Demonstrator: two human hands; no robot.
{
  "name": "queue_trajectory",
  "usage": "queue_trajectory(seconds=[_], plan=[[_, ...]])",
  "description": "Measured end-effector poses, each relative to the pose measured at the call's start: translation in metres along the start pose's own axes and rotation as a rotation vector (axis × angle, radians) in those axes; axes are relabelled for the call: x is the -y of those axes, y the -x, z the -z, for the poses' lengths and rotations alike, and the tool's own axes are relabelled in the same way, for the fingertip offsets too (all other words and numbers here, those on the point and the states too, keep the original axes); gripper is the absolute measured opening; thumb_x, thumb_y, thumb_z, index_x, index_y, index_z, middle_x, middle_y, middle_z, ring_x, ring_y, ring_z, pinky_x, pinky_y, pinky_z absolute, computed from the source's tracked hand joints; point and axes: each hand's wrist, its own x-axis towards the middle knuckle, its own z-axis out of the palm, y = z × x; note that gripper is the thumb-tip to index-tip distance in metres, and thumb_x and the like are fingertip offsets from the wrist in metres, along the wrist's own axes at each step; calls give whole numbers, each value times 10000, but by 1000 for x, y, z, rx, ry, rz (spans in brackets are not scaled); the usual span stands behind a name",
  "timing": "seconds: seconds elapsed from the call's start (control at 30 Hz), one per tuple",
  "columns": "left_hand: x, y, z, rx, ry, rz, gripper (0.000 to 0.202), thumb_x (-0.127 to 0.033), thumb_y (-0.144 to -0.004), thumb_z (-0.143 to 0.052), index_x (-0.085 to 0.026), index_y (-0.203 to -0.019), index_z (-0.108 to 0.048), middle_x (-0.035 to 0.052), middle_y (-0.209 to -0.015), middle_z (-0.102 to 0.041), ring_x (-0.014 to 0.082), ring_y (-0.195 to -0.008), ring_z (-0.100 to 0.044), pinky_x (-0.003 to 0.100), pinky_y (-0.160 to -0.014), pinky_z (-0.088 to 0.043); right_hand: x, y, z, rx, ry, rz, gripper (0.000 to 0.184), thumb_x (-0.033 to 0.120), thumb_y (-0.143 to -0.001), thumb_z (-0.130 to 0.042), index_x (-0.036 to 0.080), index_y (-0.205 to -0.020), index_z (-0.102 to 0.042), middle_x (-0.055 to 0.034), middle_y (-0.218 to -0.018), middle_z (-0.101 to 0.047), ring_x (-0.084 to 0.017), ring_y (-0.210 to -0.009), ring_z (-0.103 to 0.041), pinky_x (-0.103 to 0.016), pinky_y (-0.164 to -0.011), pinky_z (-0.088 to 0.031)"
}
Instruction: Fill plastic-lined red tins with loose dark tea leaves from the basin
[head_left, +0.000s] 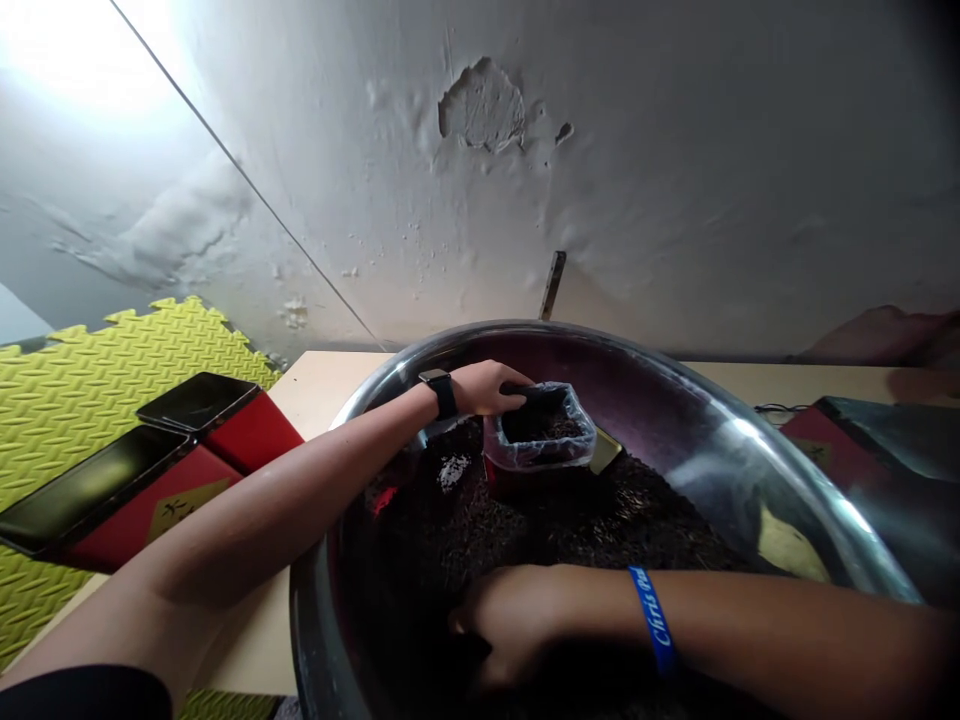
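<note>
Gripping 1 red tin [499, 482], lined with 1 clear plastic bag [551, 456], by its back left edge, with the left hand [489, 388] bent over the rim. Holding the right hand [517, 622] half curled at the dark dry leaves [630, 510] in front; cannot tell about any caught in the shaded fingers. All inside 1 big metal bowl [716, 435], with 2 more tins [124, 512] outside at left and 1 other tin [808, 442] at right.

- Table [322, 385]: pale, smooth-topped, pushed up near the wall [675, 200].
- On it, a big shiny metal basin [645, 400], taking up most of the top.
- Left side: two red tins [251, 430], dark-topped, side by side; bases hidden.
- Right side: a dark-topped red tin [877, 450], a thin cable [780, 408] beside it.
- Floor: yellow mat [150, 350].
</note>
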Motion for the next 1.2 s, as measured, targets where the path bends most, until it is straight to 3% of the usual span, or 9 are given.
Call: queue_trajectory(seconds=[0.13, 0.3, 0.4, 0.5, 0.67, 0.9, 1.07, 1.2], plan=[[-2, 0, 2, 20, 45, 11, 368, -301, -796, -485, -227, -1150, -555, 16, -1033, -631, 123, -873, -571, 223, -773, -413, 10, 14, 16, -90, 23, 42, 442, 481, -759, -468, 239, -1116, -568, -65, -865, -668, -231, -694, -596, -299, -494, -383], [-8, 2, 3, -1, 75, -26, 339, -293, -799, -490, -205, -1112, -588, 21, -1006, -641, 121, -848, -574, 218, -758, -417, 11, 41, 60, -462, -136, 56, 305, 436, -806, -437, 213, -946, -591, -45, -862, -653, -178, -733, -578, -259, -603, -392], [-11, 2, 4, -2, 99, -44, 330, -306, -807, -486, -186, -1092, -601, 25, -1009, -641, 128, -859, -579, 219, -761, -424, -4, 60, 86, -660, -216, -4, 276, 399, -825, -432, 200, -956, -572, -48, -889, -637, -168, -772, -561, -257, -657, -392], [-11, 3, 6, 39, 151, -89, 333, -275, -800, -505, -146, -1092, -601, 41, -1013, -641, 145, -889, -582, 212, -755, -431, -31, 72, 100, -826, -139, -108, 284, 400, -834, -424, 189, -956, -570, -60, -926, -625, -180, -820, -550, -281, -715, -386], [-5, 1, 4, 34, 158, -54, 332, -283, -829, -467, -137, -1095, -600, 51, -1031, -638, 149, -918, -578, 219, -786, -433, -65, 70, 95, -768, 83, -194, 320, 426, -829, -421, 189, -983, -571, -74, -958, -624, -209, -831, -559, -305, -690, -386], [-3, 0, 1, 12, 153, -61, 313, -258, -838, -453, -138, -1084, -605, 53, -1019, -642, 139, -884, -576, 234, -801, -423, -69, 69, 93, -716, 254, -234, 342, 426, -855, -364, 179, -889, -599, -86, -938, -625, -213, -857, -559, -308, -696, -390], [-3, 0, 1, 1, 133, -55, 297, -248, -831, -450, -162, -1056, -624, 35, -964, -658, 126, -819, -576, 219, -731, -416, -73, 91, 102, -763, 321, -286, 273, 355, -838, -406, 236, -972, -611, -45, -981, -627, -208, -861, -560, -317, -690, -394], [-1, -1, 1, 24, 109, -46, 292, -304, -813, -480, -192, -1033, -636, 11, -898, -667, 113, -759, -570, 205, -683, -403, -77, 107, 111, -838, 250, -335, 234, 188, -774, -415, 229, -854, -630, -17, -857, -640, -174, -752, -560, -302, -662, -396]])
